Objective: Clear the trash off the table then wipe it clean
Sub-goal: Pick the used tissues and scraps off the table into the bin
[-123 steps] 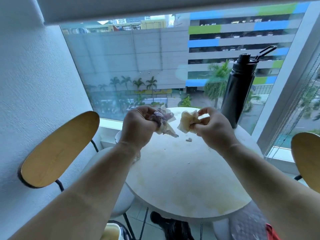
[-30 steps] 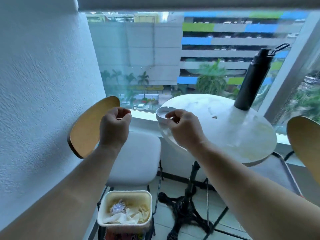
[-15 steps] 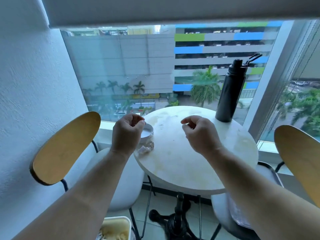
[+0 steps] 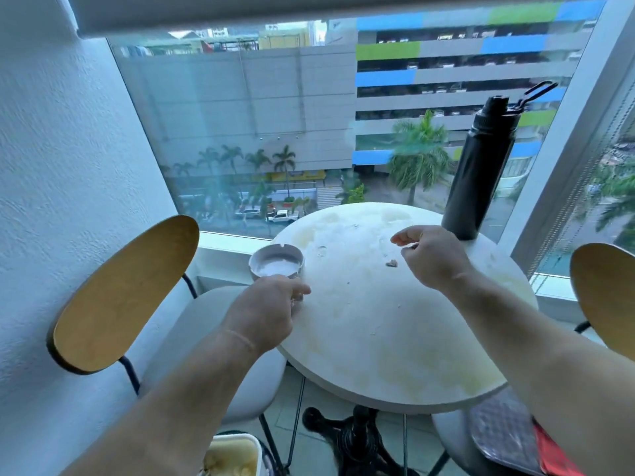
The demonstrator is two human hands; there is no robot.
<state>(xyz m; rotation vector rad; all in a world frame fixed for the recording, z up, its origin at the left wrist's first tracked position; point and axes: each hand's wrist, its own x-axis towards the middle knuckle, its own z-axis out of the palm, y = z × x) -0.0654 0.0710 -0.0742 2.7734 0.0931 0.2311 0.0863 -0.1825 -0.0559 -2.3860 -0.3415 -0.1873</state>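
A round white table point(image 4: 378, 341) with yellowish stains stands in front of me. On its left edge sits a white ashtray point(image 4: 276, 262). My left hand point(image 4: 264, 312) is just in front of the ashtray, fingertips pinching a crumpled clear wrapper point(image 4: 298, 299) that is mostly hidden under the hand. A small brownish scrap point(image 4: 391, 263) lies near the table's middle. My right hand point(image 4: 433, 259) hovers just right of the scrap with fingers loosely curled and nothing visible in them. A cream trash bin point(image 4: 233, 453) with paper in it stands on the floor below.
A tall black bottle point(image 4: 481, 173) stands at the table's far right edge, close behind my right hand. Wooden-backed chairs flank the table on the left point(image 4: 123, 293) and right point(image 4: 604, 297). A patterned cloth point(image 4: 505, 438) lies on the right seat. A glass window is behind.
My left hand has dropped from beside the ashtray onto the crumpled wrapper at the table's left edge. My right hand has reached farther across the table, to beside the small scrap.
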